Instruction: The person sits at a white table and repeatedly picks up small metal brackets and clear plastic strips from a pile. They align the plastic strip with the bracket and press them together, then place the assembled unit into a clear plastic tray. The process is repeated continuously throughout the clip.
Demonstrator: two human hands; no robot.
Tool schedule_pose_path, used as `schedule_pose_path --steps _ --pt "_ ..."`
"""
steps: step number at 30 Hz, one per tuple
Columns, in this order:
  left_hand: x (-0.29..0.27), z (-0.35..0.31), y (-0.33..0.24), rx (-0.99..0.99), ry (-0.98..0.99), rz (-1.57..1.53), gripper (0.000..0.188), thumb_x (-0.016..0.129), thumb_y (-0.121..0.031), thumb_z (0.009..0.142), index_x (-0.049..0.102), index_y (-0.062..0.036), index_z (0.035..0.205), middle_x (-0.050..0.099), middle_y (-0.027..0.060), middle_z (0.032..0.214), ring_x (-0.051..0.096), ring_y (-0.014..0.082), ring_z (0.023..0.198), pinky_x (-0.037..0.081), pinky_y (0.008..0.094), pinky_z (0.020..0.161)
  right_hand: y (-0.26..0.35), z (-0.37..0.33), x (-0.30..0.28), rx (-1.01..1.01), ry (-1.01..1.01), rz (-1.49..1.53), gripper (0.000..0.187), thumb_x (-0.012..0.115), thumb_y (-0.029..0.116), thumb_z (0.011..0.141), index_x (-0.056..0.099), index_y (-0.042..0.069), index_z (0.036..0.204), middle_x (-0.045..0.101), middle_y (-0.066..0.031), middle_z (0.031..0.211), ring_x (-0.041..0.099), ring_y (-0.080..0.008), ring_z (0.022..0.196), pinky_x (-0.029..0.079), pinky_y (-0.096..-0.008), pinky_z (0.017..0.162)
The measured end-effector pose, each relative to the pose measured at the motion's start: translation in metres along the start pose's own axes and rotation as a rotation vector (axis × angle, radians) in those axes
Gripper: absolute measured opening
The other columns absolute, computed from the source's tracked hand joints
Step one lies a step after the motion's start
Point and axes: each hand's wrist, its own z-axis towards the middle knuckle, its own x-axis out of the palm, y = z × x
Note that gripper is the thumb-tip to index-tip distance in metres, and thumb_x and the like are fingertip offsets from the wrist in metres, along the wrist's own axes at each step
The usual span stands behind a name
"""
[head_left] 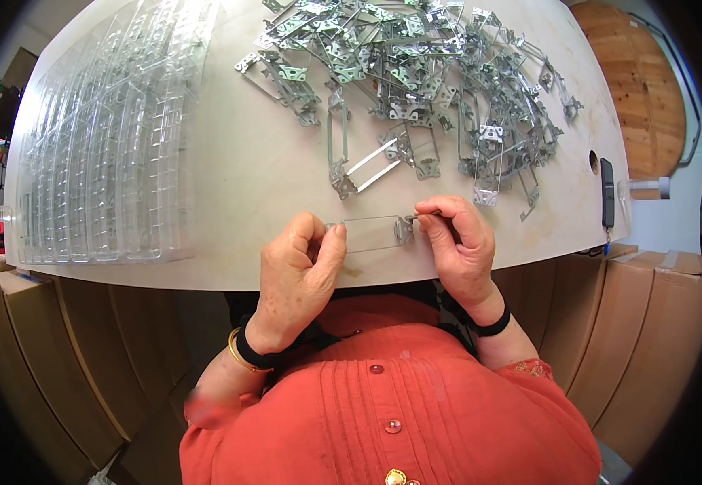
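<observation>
Between my hands, near the table's front edge, is a thin rectangular metal frame bracket [402,229] with stamped plates at its ends. My left hand [301,267] pinches its left end between thumb and curled fingers. At the other end, my right hand [458,236] closes thumb and forefinger on its right corner. The fingers cover parts of both ends. Just beyond lies a similar bracket [346,183] with two bright side rails, and past that a tangled heap of the same metal brackets [399,69].
Clear plastic trays [108,145] with long channels cover the left of the white table [246,178]. A black phone-like object [607,192] sits at the right edge by a hole. Cardboard boxes [610,323] stand below, both sides. A round wooden board [642,85] is beyond the right edge.
</observation>
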Motion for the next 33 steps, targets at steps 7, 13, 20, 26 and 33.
schedule_pose_path --steps 7,13,20,26,33 --pt "0.0001 -0.0002 -0.0001 0.017 -0.003 0.001 0.031 0.066 -0.016 0.108 0.053 -0.0059 0.082 0.057 -0.0030 0.066 0.049 0.0029 0.049 0.037 0.0233 0.044 0.0015 0.0006 0.0012 -0.002 -0.004 -0.018 0.014 0.073 -0.005 0.097 0.070 0.002 0.109 0.071 -0.0089 0.097 0.067 -0.0179 0.080 0.054 -0.0283 0.073" --pt "0.0009 0.0000 0.0005 0.008 0.006 -0.008 0.031 0.066 -0.017 0.108 0.052 -0.0058 0.083 0.057 -0.0027 0.067 0.049 0.0031 0.050 0.037 0.0234 0.044 0.0012 0.0005 0.0011 -0.018 -0.002 -0.049 0.013 0.074 -0.003 0.097 0.070 0.002 0.108 0.071 -0.0086 0.096 0.066 -0.0172 0.080 0.054 -0.0282 0.072" --pt "0.0005 0.0003 0.0008 0.023 0.001 -0.013 0.031 0.066 -0.016 0.108 0.051 -0.0059 0.083 0.056 -0.0027 0.067 0.048 0.0034 0.050 0.037 0.0235 0.044 0.0003 -0.0001 0.0018 0.007 -0.004 -0.017 0.012 0.074 -0.002 0.097 0.070 0.002 0.107 0.071 -0.0092 0.096 0.067 -0.0185 0.079 0.054 -0.0284 0.072" --pt "0.0013 -0.0001 0.0012 0.027 -0.007 -0.016 0.031 0.066 -0.016 0.108 0.051 -0.0060 0.083 0.056 -0.0027 0.067 0.048 0.0035 0.049 0.037 0.0236 0.044 0.0005 0.0018 0.0016 -0.041 -0.001 -0.054 0.012 0.074 -0.002 0.097 0.070 0.002 0.107 0.071 -0.0096 0.095 0.067 -0.0192 0.079 0.054 -0.0295 0.072" --pt "0.0013 -0.0002 0.0010 0.028 -0.014 -0.007 0.031 0.066 -0.016 0.108 0.051 -0.0059 0.082 0.056 -0.0027 0.067 0.049 0.0037 0.049 0.036 0.0235 0.044 0.0011 0.0006 0.0028 0.014 -0.006 -0.046 0.008 0.075 0.001 0.098 0.069 0.003 0.104 0.071 -0.0086 0.093 0.066 -0.0178 0.077 0.053 -0.0291 0.070"
